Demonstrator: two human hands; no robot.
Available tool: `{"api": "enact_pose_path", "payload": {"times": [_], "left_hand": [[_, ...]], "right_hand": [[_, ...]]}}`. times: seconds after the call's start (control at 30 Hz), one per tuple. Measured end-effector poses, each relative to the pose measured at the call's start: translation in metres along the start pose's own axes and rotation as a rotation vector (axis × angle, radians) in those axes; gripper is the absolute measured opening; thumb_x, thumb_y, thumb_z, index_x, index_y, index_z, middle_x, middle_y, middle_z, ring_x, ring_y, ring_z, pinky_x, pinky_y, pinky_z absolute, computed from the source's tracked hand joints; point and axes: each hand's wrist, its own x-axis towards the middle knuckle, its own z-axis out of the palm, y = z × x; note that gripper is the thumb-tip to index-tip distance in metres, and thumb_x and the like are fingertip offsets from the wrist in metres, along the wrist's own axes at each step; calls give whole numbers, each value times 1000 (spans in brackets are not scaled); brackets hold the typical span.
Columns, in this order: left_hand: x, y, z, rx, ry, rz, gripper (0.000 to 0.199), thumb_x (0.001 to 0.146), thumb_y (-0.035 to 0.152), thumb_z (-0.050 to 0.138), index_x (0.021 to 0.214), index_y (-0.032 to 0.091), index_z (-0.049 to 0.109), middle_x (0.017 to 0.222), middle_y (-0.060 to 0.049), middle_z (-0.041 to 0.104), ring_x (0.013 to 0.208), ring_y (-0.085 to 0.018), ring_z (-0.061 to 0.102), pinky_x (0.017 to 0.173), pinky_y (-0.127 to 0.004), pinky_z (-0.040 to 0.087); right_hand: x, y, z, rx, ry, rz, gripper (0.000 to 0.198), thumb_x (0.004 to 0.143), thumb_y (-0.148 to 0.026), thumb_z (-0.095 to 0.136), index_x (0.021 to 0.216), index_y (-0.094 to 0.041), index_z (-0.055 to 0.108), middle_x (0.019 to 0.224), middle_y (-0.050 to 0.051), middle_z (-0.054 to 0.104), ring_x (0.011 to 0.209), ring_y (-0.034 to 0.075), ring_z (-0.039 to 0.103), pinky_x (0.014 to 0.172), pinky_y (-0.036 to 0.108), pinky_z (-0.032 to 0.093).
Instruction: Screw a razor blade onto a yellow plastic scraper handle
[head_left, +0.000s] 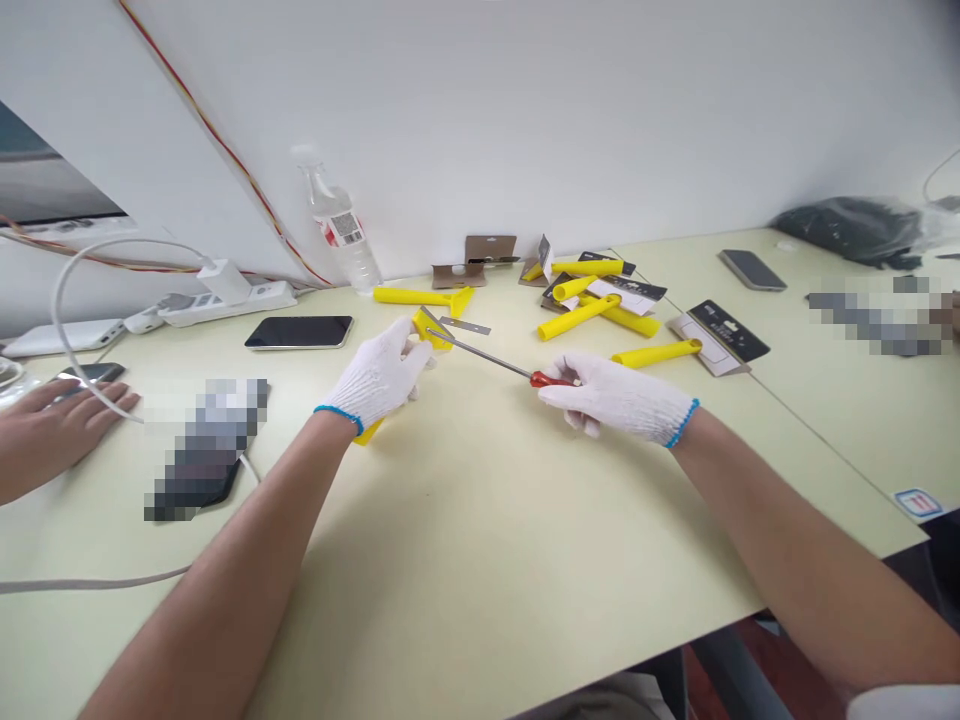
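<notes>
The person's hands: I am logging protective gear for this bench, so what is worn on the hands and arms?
Both the left hand and the right hand wear white knitted gloves, each with a thin blue trim at the wrist cuff. The forearms are bare, with no sleeves, watch or bands in view. No print or logo shows on the gloves.

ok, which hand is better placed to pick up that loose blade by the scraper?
Left, probably. The left hand holds the yellow scraper right beside the loose blade; the right hand sits farther back, gripping the screwdriver.
</notes>
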Motion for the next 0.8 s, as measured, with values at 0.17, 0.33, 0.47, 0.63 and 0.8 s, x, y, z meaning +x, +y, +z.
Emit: {"api": "enact_pose_path", "payload": {"times": [0.17, 0.33, 0.47, 0.63, 0.8], "left_hand": [[5, 0, -2, 142, -70, 33, 20, 105, 34, 51, 117, 20, 57, 101, -5, 79, 53, -8, 58, 52, -24, 51], [3, -1, -1, 129, -49, 30, 21, 106, 35, 51, 120, 20, 58, 104, -4, 79, 54, -7, 58, 54, -22, 52], [0, 0, 1, 100, -33, 86, 26, 108, 39, 50, 127, 21, 56, 108, -4, 79, 57, -7, 59, 58, -23, 54], [5, 0, 1, 134, -69, -28, 23, 104, 36, 54, 121, 21, 58, 99, -5, 79, 56, -11, 60, 54, -25, 53], [8, -4, -1, 118, -41, -4, 23, 102, 36, 55, 120, 21, 58, 99, -6, 79, 56, -10, 59, 50, -22, 48]], "right_hand": [[0, 1, 1, -179, 71, 27, 41, 98, -62, 58, 96, -21, 62, 78, 3, 63, 62, 16, 53, 57, 29, 36], [-1, -2, -1, -133, -27, -35, 38, 104, -55, 48, 93, -21, 61, 80, 3, 62, 67, 16, 54, 62, 28, 40], [0, -1, 2, -127, 10, 53, 30, 98, -50, 64, 97, -22, 53, 74, 2, 66, 63, 16, 59, 57, 26, 38], [-1, 0, 2, -13, 41, 52, 47, 101, -67, 50, 92, -21, 53, 71, 1, 57, 51, 11, 41, 48, 27, 28], [-1, 1, -1, 35, -47, -41, 41, 104, -59, 51, 98, -20, 61, 78, 4, 63, 69, 17, 60, 65, 27, 45]]}}
